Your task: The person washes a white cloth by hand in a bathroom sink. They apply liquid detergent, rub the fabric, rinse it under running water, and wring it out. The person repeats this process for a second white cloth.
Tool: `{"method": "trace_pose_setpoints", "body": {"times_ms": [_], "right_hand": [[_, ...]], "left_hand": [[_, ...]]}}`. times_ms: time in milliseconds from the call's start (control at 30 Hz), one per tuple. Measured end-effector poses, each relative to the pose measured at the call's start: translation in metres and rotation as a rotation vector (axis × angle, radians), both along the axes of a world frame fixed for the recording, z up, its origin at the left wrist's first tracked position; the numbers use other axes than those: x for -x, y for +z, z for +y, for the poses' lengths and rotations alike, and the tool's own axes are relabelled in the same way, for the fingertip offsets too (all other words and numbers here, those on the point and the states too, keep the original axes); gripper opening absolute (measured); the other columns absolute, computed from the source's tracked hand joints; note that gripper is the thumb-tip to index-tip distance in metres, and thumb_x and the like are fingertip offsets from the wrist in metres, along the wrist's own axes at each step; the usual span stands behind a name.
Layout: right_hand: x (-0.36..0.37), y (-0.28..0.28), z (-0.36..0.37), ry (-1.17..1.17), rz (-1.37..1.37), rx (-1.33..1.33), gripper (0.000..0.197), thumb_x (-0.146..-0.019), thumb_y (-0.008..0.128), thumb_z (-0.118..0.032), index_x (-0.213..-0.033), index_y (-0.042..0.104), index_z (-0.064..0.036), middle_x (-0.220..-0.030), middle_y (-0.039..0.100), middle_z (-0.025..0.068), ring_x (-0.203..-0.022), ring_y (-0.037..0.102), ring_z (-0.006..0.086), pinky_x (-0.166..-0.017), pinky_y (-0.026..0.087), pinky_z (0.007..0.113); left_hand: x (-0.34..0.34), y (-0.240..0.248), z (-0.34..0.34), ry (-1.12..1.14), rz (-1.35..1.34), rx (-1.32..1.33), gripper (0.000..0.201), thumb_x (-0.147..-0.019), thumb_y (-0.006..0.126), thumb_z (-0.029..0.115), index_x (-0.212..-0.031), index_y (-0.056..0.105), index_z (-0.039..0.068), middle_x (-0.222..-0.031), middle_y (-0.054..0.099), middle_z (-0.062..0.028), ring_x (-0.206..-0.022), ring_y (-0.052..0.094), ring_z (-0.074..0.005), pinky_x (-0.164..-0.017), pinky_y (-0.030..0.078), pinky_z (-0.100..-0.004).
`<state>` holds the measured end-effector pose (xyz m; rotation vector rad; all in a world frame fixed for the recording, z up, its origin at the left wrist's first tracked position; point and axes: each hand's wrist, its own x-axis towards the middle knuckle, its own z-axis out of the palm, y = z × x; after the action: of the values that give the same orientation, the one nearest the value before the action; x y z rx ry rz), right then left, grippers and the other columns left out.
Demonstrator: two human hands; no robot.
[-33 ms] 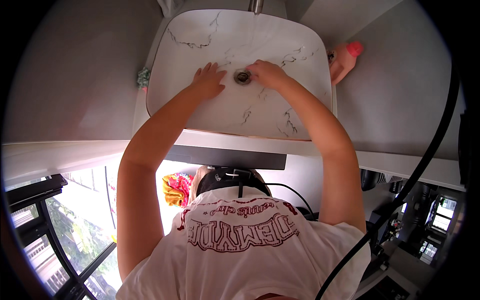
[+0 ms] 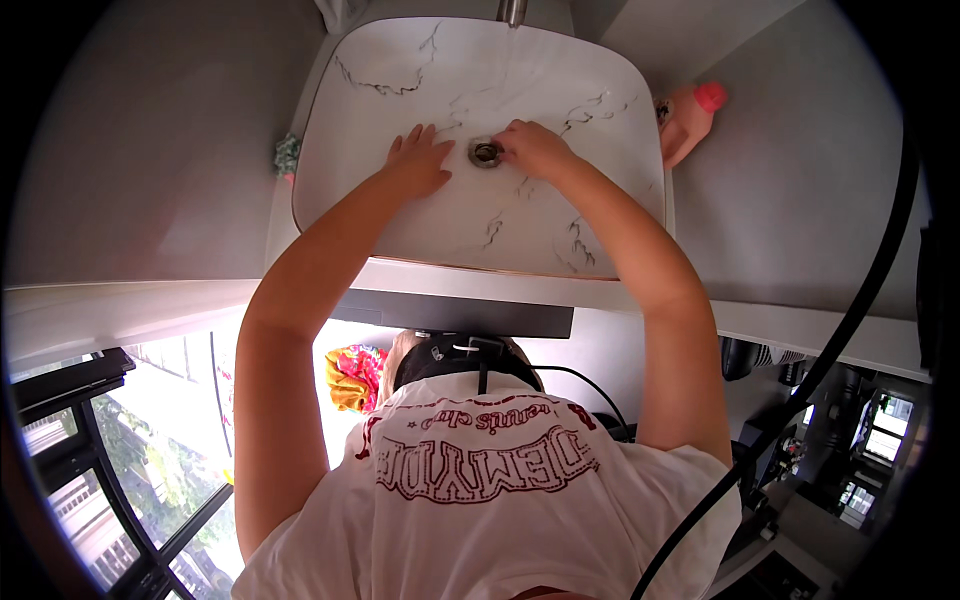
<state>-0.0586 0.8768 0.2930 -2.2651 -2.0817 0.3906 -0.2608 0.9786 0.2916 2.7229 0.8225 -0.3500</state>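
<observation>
White fabric with dark red lettering, one short-sleeved shirt point(image 2: 490, 480), is nearest, on the near side of the drain, which serves as the landmark here. One thick black cable point(image 2: 850, 330) curves past it, to the right of the drain. Also on the near side are one thin black cord point(image 2: 580, 383) and, to the drain's left, one bunched yellow and pinkish-red cloth point(image 2: 357, 378). Next comes one long, dark grey panel point(image 2: 460, 314), then one white counter point(image 2: 600, 293), both on the drain's near side.

Two bare forearms reach forward to two hands, one on each side of the drain. The left hand point(image 2: 418, 163) is palm down, fingers parted, to the left of the drain and just beside it, holding nothing that shows. The right hand point(image 2: 535, 148) is partly curled, its fingertips at the drain's right rim; whether they grip it cannot be told.

Between the hands is the landmark itself: one round, silver metal drain point(image 2: 485, 152) with a dark centre, set in one white, grey-veined basin point(image 2: 430, 230) with rounded corners.

Left of the drain, past the basin's edge, is one small green plant point(image 2: 287, 155); right, one pale pink plastic bottle point(image 2: 690, 122) with one red cap. Farthest, beyond the drain, one brushed-metal spout point(image 2: 512, 12) shows in part.
</observation>
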Motion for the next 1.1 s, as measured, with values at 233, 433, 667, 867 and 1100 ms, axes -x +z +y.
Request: {"method": "trace_pose_setpoints", "body": {"times_ms": [233, 433, 667, 867, 1100], "right_hand": [[0.012, -0.011, -0.004, -0.001, -0.028, -0.194, 0.025, -0.079, 0.061, -0.021, -0.104, 0.063, -0.0188, -0.098, 0.057, 0.0054, -0.093, 0.055, 0.0241, -0.075, 0.048, 0.035], [0.010, -0.024, -0.004, 0.042, -0.073, -0.294, 0.015, -0.078, 0.061, -0.020, -0.092, 0.065, -0.0176, -0.089, 0.058, 0.0034, -0.088, 0.056, 0.0232, -0.070, 0.048, 0.035], [0.013, -0.025, -0.003, 0.024, -0.073, -0.329, 0.012, -0.077, 0.061, -0.019, -0.089, 0.065, -0.0172, -0.088, 0.057, 0.0034, -0.088, 0.056, 0.0233, -0.068, 0.048, 0.035], [0.010, -0.026, -0.006, 0.033, -0.041, -0.344, 0.013, -0.077, 0.062, -0.019, -0.089, 0.065, -0.0170, -0.088, 0.058, 0.0032, -0.088, 0.056, 0.0232, -0.068, 0.048, 0.036], [0.008, -0.022, -0.005, 0.029, -0.038, -0.260, 0.017, -0.080, 0.060, -0.020, -0.095, 0.066, -0.0174, -0.095, 0.059, 0.0022, -0.091, 0.056, 0.0229, -0.072, 0.048, 0.035]], "left_hand": [[0.000, 0.014, -0.017, 0.102, 0.164, 0.031, 0.071, -0.084, 0.049, 0.052, -0.143, 0.020, 0.024, -0.150, 0.002, -0.0122, -0.139, 0.000, -0.0301, -0.100, 0.010, -0.0675], [0.000, 0.015, -0.023, 0.025, 0.225, 0.019, 0.068, -0.085, 0.043, 0.056, -0.143, 0.019, 0.028, -0.151, -0.001, -0.0095, -0.139, -0.004, -0.0278, -0.100, 0.008, -0.0673], [-0.008, 0.018, -0.022, -0.145, 0.175, -0.037, 0.064, -0.086, 0.044, 0.055, -0.141, 0.025, 0.029, -0.151, 0.003, -0.0080, -0.139, -0.002, -0.0249, -0.101, 0.011, -0.0671], [-0.014, 0.026, -0.030, -0.238, 0.306, -0.065, 0.068, -0.084, 0.048, 0.056, -0.141, 0.024, 0.029, -0.151, 0.004, -0.0081, -0.139, -0.001, -0.0241, -0.101, 0.015, -0.0667], [-0.009, 0.019, 0.000, -0.119, 0.218, -0.040, 0.082, -0.078, 0.048, 0.065, -0.143, 0.019, 0.026, -0.151, -0.001, -0.0125, -0.139, -0.002, -0.0274, -0.102, 0.007, -0.0641]]}}
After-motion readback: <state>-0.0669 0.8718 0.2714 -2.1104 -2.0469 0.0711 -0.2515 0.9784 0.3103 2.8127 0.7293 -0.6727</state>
